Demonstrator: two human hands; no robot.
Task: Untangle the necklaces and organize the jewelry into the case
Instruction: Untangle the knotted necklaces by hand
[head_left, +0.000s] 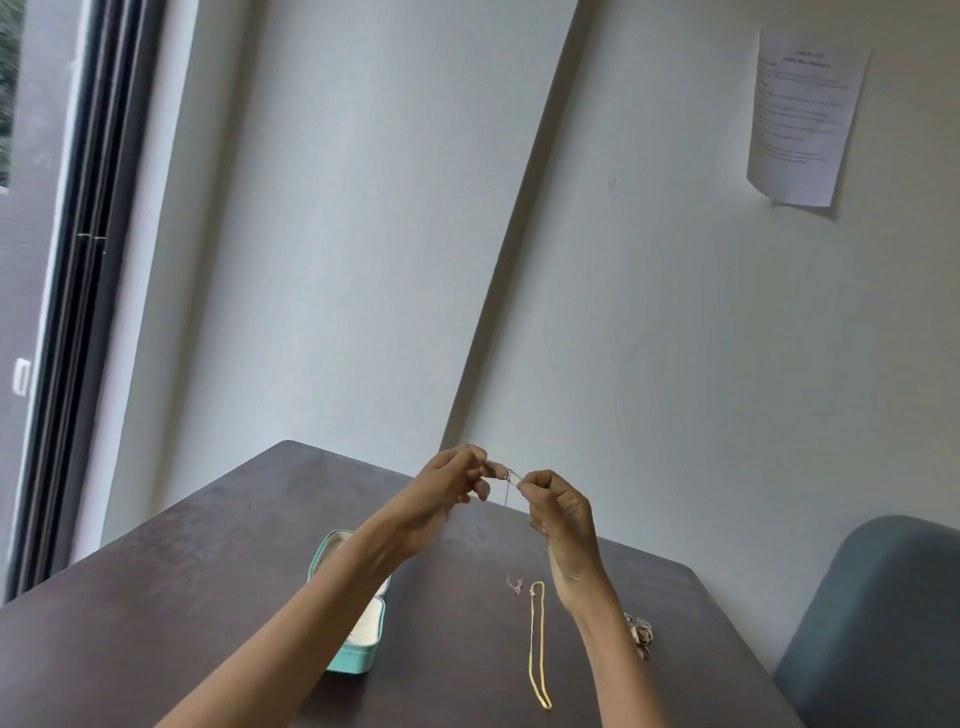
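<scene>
Both hands raised above the table's far corner, pinching one thin chain.

Left hand and right hand closed, fingertips nipping a fine silver necklace between them, a short end dangling. Lying on the dark table: open teal case toward the left edge under the left forearm, gold necklace straightened mid-table, small jewelry pile near the right edge.
</scene>
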